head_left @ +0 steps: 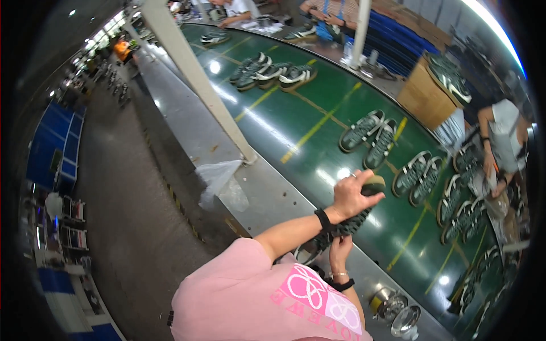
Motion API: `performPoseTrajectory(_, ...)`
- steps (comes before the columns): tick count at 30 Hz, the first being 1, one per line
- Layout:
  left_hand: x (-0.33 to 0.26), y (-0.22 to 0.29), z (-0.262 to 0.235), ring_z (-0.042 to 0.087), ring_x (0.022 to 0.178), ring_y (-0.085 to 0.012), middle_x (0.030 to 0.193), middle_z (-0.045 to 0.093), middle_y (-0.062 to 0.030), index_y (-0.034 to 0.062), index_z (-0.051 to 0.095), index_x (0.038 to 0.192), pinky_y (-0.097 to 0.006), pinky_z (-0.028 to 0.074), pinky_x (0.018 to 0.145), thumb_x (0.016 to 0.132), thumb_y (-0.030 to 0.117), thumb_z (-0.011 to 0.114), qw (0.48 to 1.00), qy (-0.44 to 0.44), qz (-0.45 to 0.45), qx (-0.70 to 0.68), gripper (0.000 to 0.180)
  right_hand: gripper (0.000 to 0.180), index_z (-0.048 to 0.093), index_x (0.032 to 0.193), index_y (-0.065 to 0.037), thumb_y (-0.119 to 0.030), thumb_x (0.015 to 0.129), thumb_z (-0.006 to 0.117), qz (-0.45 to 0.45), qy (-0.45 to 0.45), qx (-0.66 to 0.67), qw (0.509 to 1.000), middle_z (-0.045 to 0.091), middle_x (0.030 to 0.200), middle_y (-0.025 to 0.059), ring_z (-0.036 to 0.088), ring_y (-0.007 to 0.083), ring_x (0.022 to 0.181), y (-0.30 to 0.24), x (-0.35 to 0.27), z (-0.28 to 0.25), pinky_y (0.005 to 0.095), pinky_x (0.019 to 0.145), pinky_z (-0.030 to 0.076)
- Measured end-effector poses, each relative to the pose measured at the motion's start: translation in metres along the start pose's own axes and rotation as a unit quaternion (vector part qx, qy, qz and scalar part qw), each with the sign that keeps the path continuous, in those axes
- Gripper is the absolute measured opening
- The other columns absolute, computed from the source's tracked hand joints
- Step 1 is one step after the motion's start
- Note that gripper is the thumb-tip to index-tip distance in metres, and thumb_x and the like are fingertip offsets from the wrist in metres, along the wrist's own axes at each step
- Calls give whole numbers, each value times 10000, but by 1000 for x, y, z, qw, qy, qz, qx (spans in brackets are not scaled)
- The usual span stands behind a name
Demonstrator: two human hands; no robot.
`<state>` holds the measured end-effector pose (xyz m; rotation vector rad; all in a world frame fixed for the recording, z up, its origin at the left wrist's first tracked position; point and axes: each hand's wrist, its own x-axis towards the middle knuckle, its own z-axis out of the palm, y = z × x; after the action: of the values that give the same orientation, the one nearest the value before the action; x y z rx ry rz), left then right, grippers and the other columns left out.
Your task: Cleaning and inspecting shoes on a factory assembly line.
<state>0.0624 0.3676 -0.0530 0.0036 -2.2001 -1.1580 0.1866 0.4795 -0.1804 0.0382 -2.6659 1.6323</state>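
While aloft, shoe [357, 221] between left fingers [360, 177]

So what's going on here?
A person at a green worktop is handling a dark green shoe. The left hand grips its toe end; the right hand is at its nearer part, its exact grip partly hidden. Pairs of similar shoes stand along the worktop. Metal bowls sit on the grey ledge by the right forearm. Other people are across the worktop, including a co-worker at the right.
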Motion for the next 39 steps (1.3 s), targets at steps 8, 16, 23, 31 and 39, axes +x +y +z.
performPoseTrajectory(8, -3, 13, 9, 651, 752, -306, 923, 640, -80, 145, 611, 1131, -414, 520, 704, 663, 469, 843, 999, -8, 40, -6, 615, 89, 661, 887, -18, -29, 830, 593, -240, -115, -324, 908, 662, 821, 216, 647, 397, 684, 35, 17, -5, 468, 569, 506)
performPoseTrajectory(16, -9, 15, 5, 648, 731, -298, 959, 632, -93, 127, 614, 1130, -402, 522, 687, 655, 445, 850, 999, -4, 45, -13, 618, 146, 674, 914, -48, -37, 779, 620, -169, -107, -354, 914, 652, 709, 166, 659, 376, 686, -13, -14, -33, 453, 572, 518)
performPoseTrajectory(23, -12, 34, 7, 653, 760, -304, 955, 633, -92, 127, 624, 1126, -403, 520, 703, 650, 420, 854, 998, -13, 58, -16, 604, 61, 653, 827, -45, -36, 809, 595, -188, -156, -449, 859, 644, 661, 147, 646, 397, 647, 56, 6, -4, 467, 591, 514)
performPoseTrajectory(31, -9, 24, 2, 658, 769, -300, 983, 642, -84, 130, 606, 1144, -401, 522, 706, 660, 431, 847, 1000, 3, 25, -14, 619, 169, 709, 967, -37, -54, 825, 619, -154, -55, -291, 943, 677, 942, 212, 649, 417, 779, -23, -16, -33, 483, 650, 521)
performPoseTrajectory(39, -19, 31, 6, 654, 763, -303, 963, 640, -82, 137, 607, 1125, -399, 527, 699, 660, 432, 847, 998, 9, 53, -20, 601, 159, 665, 1000, 5, -68, 890, 575, -182, -63, -256, 947, 645, 991, 267, 634, 444, 799, -6, -24, -36, 495, 668, 513)
